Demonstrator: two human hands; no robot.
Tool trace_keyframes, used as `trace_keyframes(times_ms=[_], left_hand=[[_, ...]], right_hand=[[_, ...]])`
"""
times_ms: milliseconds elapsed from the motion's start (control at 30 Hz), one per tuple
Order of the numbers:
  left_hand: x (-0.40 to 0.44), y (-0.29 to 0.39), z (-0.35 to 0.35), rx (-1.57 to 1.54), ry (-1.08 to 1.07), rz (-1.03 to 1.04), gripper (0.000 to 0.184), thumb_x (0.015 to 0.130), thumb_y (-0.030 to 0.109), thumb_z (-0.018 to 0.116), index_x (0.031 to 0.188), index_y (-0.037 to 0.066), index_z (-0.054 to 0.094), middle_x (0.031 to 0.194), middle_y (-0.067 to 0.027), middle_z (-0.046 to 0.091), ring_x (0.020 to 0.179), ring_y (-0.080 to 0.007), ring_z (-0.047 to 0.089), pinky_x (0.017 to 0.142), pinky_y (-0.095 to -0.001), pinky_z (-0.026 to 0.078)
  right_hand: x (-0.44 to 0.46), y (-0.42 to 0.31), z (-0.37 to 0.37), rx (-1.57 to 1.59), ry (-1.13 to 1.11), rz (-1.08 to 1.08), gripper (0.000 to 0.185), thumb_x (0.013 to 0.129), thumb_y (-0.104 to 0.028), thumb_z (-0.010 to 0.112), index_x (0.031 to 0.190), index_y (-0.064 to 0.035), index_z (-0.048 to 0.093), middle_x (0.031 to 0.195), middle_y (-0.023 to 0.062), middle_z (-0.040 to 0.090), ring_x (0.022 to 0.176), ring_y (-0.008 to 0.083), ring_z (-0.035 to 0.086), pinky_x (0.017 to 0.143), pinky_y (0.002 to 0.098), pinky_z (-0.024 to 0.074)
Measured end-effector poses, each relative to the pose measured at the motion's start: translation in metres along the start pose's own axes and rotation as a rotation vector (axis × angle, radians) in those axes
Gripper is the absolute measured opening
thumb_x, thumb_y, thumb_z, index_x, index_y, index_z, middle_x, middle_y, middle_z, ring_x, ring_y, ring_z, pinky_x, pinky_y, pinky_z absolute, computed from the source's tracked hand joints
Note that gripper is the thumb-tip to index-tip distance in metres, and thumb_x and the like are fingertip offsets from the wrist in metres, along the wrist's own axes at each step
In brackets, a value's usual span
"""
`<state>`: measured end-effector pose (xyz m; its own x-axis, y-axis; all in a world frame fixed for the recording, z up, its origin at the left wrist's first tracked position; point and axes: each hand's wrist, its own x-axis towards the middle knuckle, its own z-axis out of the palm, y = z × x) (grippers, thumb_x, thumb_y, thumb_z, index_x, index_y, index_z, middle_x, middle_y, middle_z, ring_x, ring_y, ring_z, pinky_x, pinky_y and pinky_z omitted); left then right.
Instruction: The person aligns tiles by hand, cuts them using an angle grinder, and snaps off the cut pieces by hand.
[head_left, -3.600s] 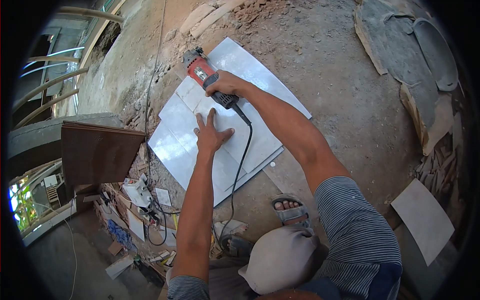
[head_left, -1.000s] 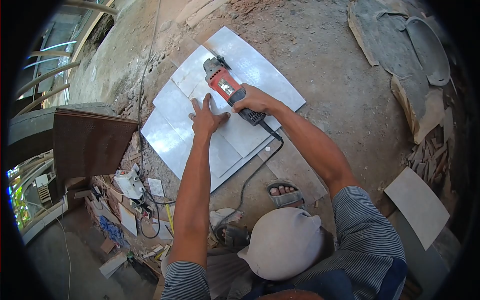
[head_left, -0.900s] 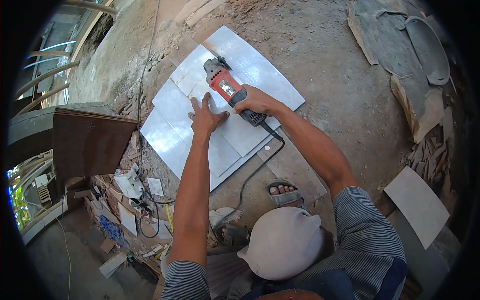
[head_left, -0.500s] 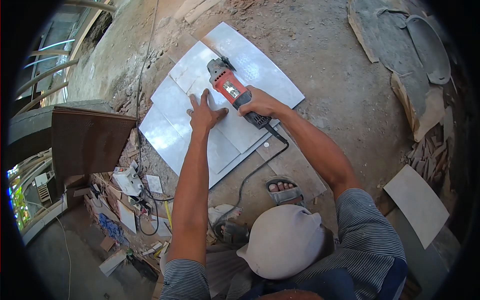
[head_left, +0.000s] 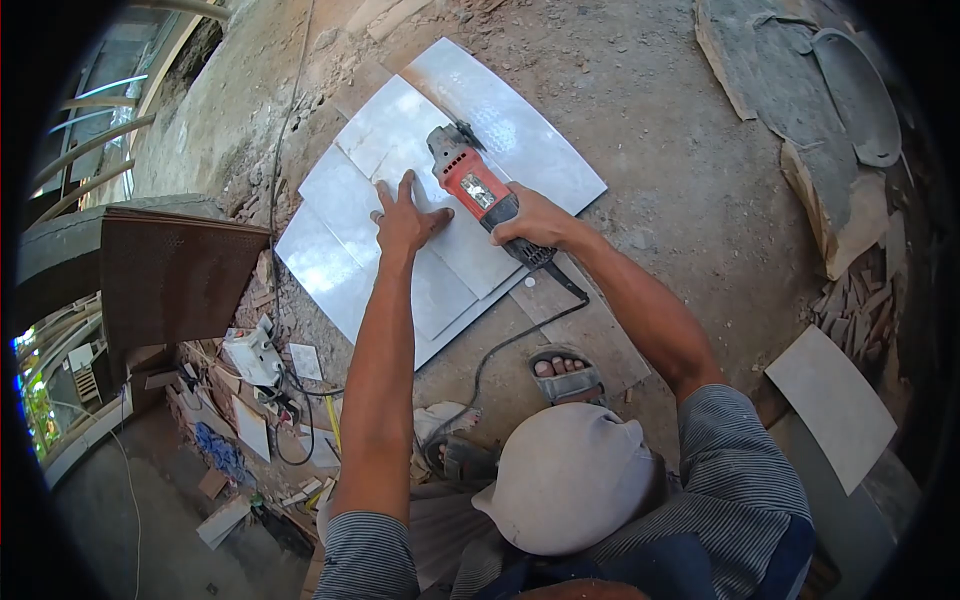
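Note:
My right hand [head_left: 537,218] is wrapped round the black rear body of a red angle grinder [head_left: 474,187]. The grinder's head and disc sit over the upper part of a glossy pale tile [head_left: 400,125], beside the seam with another tile lying to its right. Whether the disc touches the tile I cannot tell. My left hand [head_left: 404,218] rests with spread fingers on the tile, just left of the grinder. Several tiles lie stacked and overlapping on the ground. A black cord [head_left: 500,345] runs from the grinder's back end down past my sandalled foot [head_left: 565,375].
Left of me stand a brown panel [head_left: 185,275] and a white socket box [head_left: 254,357] among scraps. A loose pale tile [head_left: 832,408] lies at the right, below broken tile pieces [head_left: 850,320]. A grey trough-like pan [head_left: 858,95] rests at the upper right.
The grinder in my right hand has shifted a little right and down, along the tile toward me. My left hand stays spread on the tile, almost unmoved.

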<state>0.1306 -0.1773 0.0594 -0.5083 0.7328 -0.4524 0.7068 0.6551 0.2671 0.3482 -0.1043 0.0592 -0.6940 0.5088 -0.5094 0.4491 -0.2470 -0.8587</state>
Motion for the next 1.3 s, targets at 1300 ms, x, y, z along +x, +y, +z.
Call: trace_keyframes(times_ms=[1300], left_hand=[[-0.001, 0.002, 0.000, 0.019, 0.001, -0.033, 0.103, 0.060, 0.053, 0.079, 0.146, 0.025, 0.029, 0.153, -0.0228, 0.012, 0.131, -0.0542, 0.028, 0.106, -0.0545, 0.033]], right_hand=[[-0.073, 0.028, 0.005, -0.015, 0.052, 0.046, 0.076, 0.056, -0.028, 0.078, 0.118, 0.0044, 0.049, 0.099, 0.0141, 0.060, 0.089, 0.0237, 0.058, 0.081, 0.0313, 0.0455]])
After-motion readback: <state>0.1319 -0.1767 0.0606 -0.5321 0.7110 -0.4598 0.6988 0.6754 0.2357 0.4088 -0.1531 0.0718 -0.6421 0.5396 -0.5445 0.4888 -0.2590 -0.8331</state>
